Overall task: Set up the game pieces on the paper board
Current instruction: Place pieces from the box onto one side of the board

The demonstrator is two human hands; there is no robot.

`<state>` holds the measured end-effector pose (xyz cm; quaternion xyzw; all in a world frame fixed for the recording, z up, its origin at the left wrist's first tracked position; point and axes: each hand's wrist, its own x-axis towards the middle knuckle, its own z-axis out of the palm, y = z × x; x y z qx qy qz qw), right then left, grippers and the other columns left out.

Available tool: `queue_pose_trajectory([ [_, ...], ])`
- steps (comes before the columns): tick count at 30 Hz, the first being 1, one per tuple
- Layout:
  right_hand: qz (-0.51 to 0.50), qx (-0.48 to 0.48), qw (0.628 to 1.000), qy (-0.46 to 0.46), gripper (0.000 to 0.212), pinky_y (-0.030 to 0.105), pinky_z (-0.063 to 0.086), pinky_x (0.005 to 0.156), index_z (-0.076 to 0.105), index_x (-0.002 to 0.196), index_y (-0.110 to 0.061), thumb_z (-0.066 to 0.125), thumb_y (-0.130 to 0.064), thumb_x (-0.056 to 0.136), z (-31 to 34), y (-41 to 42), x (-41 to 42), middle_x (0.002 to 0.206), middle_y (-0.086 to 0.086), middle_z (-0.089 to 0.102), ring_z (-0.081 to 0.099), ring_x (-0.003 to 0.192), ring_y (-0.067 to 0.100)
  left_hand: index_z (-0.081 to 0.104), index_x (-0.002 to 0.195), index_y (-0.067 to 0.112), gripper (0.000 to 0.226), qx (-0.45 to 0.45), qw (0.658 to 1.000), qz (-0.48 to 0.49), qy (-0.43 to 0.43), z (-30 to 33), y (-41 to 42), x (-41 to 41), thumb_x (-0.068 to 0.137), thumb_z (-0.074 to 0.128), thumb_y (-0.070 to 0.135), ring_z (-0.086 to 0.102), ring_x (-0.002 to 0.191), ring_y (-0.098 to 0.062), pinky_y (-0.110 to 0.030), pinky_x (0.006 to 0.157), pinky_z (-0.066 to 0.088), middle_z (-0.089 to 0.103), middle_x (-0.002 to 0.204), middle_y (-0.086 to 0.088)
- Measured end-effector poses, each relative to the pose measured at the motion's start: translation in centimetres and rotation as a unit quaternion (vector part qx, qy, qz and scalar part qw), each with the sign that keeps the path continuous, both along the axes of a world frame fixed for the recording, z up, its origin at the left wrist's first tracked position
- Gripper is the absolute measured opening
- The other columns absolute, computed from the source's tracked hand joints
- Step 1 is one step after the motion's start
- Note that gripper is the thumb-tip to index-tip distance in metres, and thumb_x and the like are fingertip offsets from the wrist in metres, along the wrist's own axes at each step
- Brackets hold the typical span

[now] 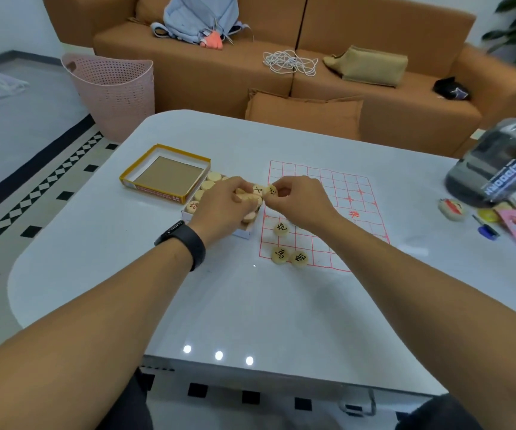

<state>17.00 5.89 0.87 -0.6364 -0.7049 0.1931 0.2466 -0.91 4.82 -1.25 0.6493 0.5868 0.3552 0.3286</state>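
Left hand point(219, 206) gripping several pieces point(252, 198), right hand point(297, 200) pinching one piece point(271, 190) — fingers curled

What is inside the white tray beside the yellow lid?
Round wooden game pieces lie in the white tray. The left hand, holding several, covers most of it, so the count is hidden.

On the tabletop point(250, 305) we see the paper board point(322, 212) right of the box of pieces point(219, 209), with the box lid point(165, 173) further left. Three pieces point(281, 228) lie on the board's near left corner. Our left hand point(219, 206) and right hand point(300, 201) meet over the box edge, holding pieces. A bottle point(505, 162) stands far right; a sofa point(312, 57) lies behind.
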Motion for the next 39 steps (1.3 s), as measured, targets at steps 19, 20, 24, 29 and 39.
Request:
queue_pose_trajectory([
  [19, -0.045, 0.051, 0.998, -0.009, 0.035, 0.022, 0.04, 0.07, 0.065, 0.12, -0.029, 0.066, -0.047, 0.09, -2.3, -8.3, 9.2, 0.098, -0.02, 0.065, 0.052, 0.093, 0.004, 0.07, 0.114, 0.021, 0.034, -0.002, 0.998, -0.063, -0.025, -1.7, -4.6, 4.8, 0.082, 0.082, 0.022, 0.066, 0.078, -0.007, -0.029, 0.077, 0.06, 0.07, 0.091, 0.005],
  [20, -0.05, 0.049, 0.997, -0.024, 0.033, 0.023, 0.041, 0.069, 0.065, 0.117, -0.03, 0.065, -0.048, 0.091, -2.4, -8.1, 9.7, 0.097, -0.02, 0.066, 0.052, 0.096, 0.006, 0.07, 0.113, 0.022, 0.032, 0.026, 0.998, -0.065, 0.01, -1.8, -4.6, 4.9, 0.083, 0.082, 0.026, 0.066, 0.082, -0.008, -0.026, 0.076, 0.058, 0.07, 0.093, 0.006],
  [24, -0.094, 0.029, 0.992, -0.084, 0.032, 0.028, 0.046, 0.07, 0.067, 0.113, -0.032, 0.063, -0.053, 0.089, -2.6, -7.1, 12.5, 0.098, -0.018, 0.069, 0.056, 0.1, 0.009, 0.07, 0.109, 0.024, 0.029, 0.104, 0.989, -0.072, 0.072, -1.6, -4.3, 4.9, 0.085, 0.079, 0.037, 0.055, 0.084, -0.002, -0.012, 0.065, 0.04, 0.063, 0.1, 0.009],
  [29, -0.177, 0.021, 0.98, -0.086, 0.037, 0.031, 0.053, 0.077, 0.071, 0.118, -0.024, 0.067, -0.047, 0.089, -3.0, -5.6, 15.9, 0.109, -0.009, 0.07, 0.062, 0.1, 0.012, 0.069, 0.121, 0.023, 0.039, 0.122, 0.987, -0.05, 0.091, -2.1, -3.6, 5.1, 0.087, 0.076, 0.038, 0.051, 0.082, -0.001, -0.011, 0.067, 0.035, 0.056, 0.106, 0.005],
  [39, -0.206, 0.003, 0.972, -0.113, 0.034, 0.039, 0.055, 0.085, 0.065, 0.119, -0.023, 0.065, -0.043, 0.091, -4.0, -4.7, 16.2, 0.108, -0.005, 0.071, 0.064, 0.097, 0.021, 0.072, 0.111, 0.015, 0.029, 0.172, 0.979, -0.074, 0.082, -2.4, -3.1, 7.4, 0.083, 0.076, 0.02, 0.054, 0.086, -0.012, -0.019, 0.074, 0.041, 0.062, 0.097, 0.001],
])
